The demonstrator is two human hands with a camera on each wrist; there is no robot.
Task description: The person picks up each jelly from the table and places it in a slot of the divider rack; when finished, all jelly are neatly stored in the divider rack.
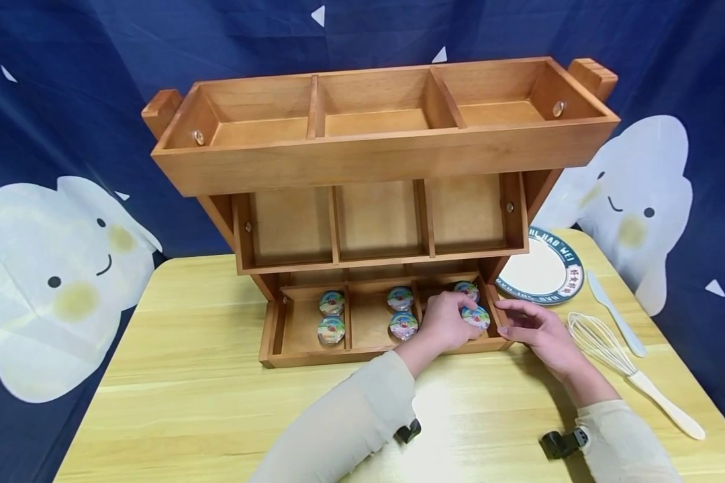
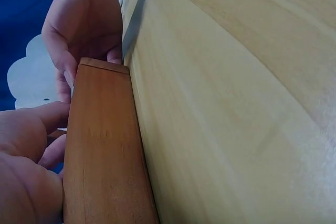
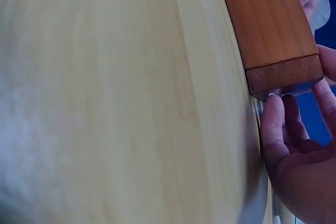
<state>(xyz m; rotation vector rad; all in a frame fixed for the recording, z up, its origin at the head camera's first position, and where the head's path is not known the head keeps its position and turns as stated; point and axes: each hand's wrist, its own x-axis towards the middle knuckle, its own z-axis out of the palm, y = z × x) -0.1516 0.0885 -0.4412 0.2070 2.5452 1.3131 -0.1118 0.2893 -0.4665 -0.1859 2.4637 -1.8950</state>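
A three-tier wooden box stands on the table with its tiers stepped out. In the bottom tier's right compartment, my left hand pinches a small round cup with a colourful printed lid; another lidded cup sits just behind it. The middle compartment has two such cups, one behind the other, and so does the left compartment. My right hand rests its fingers and thumb against the bottom tier's right end. In the right wrist view, fingertips touch that wooden end.
A plate with a dark green patterned rim lies behind my right hand. To its right are a pale knife and a whisk with a white handle. A dark blue curtain hangs behind the table.
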